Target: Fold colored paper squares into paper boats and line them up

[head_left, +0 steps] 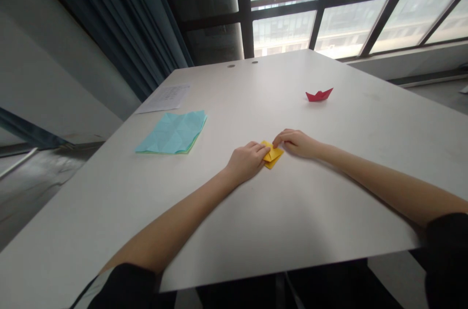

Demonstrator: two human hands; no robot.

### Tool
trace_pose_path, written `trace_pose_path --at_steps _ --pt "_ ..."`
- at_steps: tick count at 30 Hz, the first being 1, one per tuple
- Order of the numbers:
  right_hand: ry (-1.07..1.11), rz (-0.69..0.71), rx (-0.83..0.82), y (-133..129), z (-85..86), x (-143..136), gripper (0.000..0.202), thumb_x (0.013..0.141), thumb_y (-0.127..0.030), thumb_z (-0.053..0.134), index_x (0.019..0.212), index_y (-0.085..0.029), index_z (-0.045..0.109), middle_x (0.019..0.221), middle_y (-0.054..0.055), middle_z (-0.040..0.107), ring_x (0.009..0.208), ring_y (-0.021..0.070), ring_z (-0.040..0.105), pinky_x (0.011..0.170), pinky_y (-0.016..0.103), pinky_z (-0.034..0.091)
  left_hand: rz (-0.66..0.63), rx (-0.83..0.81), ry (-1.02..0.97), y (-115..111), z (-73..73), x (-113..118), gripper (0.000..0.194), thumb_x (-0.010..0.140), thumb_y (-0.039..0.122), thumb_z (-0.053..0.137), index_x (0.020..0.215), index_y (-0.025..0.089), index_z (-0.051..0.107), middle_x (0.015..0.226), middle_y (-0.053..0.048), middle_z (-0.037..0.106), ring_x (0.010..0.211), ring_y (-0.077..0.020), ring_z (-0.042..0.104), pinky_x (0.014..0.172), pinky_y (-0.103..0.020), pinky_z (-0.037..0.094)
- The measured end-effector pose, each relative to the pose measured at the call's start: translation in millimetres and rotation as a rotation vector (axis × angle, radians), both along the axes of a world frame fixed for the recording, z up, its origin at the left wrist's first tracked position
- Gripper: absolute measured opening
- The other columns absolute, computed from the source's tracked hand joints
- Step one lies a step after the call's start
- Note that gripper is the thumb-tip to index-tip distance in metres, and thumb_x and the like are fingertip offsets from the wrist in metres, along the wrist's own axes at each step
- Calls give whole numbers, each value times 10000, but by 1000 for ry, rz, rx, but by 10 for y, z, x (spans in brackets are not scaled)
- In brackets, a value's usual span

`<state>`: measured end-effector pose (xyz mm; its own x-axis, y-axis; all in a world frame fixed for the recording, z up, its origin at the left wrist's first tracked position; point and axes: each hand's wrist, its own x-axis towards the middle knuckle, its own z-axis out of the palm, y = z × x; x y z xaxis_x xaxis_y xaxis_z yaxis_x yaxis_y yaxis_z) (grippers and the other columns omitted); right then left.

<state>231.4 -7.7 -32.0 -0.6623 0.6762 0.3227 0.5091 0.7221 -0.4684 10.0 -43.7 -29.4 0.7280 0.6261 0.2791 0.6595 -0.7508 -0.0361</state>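
A small piece of folded yellow origami paper (273, 154) lies on the white table between my two hands, with a raised flap on top. My left hand (247, 160) grips its left side, fingers curled over the edge and partly hiding it. From the right, my right hand (295, 143) touches the upper right edge with bent fingertips; whether they pinch the paper is hard to make out. Farther off to the right stands a red paper boat (319, 95).
To the left lies a stack of creased light-blue paper sheets (173, 132), with green edges showing beneath. Behind it is a printed white sheet (164, 98). The white table (234, 231) reaches back toward the windows, and a blue curtain (120, 11) hangs at the left.
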Motion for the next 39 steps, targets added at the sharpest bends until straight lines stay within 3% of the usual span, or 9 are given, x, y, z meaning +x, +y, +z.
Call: trace_pose_path --at_steps 4,8,15,23,28,34,39 --pt "-15 39 68 13 -23 20 289 740 -62 411 855 -198 639 891 47 659 867 174 574 827 324 456 -3 -39 -14 -66 20 17 577 818 596 396 1189 171 517 1198 -86 584 1133 -241 496 892 -357 459" --pt "-44 20 133 1 -25 23 190 782 -154 473 877 -193 633 891 56 654 865 189 568 825 343 452 37 -27 -4 -52 -10 43 468 872 449 400 1203 139 515 1256 -106 546 1177 -241 470 966 -364 409" --pt "-47 -33 219 -15 -22 33 109 770 -215 526 782 -200 633 1012 67 644 958 212 559 879 376 432 17 16 -38 12 -41 34 236 893 219 423 1042 193 604 1070 -59 653 1061 -186 571 909 -340 453" --pt "-61 -25 181 -14 -91 -11 358 846 -352 485 1166 -212 561 1196 79 599 1123 240 510 960 433 394 -42 -60 -139 79 -131 -5 250 884 195 428 1059 184 606 1160 -75 620 1102 -184 561 961 -338 431" --pt "-149 -52 139 15 -147 10 367 865 -348 455 1192 -219 563 1252 64 566 1188 259 462 994 454 368 -43 -82 -197 67 -109 7 244 871 224 439 1014 155 625 1119 -82 641 1079 -186 571 954 -330 432" --pt "-125 -98 152 50 -160 25 393 868 -291 441 1247 -217 518 1261 79 553 1162 245 479 983 446 370 -56 -82 -175 38 -53 5 271 880 299 429 806 170 655 857 -62 693 826 -183 619 782 -340 463" --pt "-65 -119 159 62 -152 25 292 850 -292 470 1095 -220 612 1135 78 623 1062 228 542 927 412 408 71 -105 -236 84 -44 -16 201 852 277 484 808 188 658 821 -36 690 792 -175 597 747 -320 454"
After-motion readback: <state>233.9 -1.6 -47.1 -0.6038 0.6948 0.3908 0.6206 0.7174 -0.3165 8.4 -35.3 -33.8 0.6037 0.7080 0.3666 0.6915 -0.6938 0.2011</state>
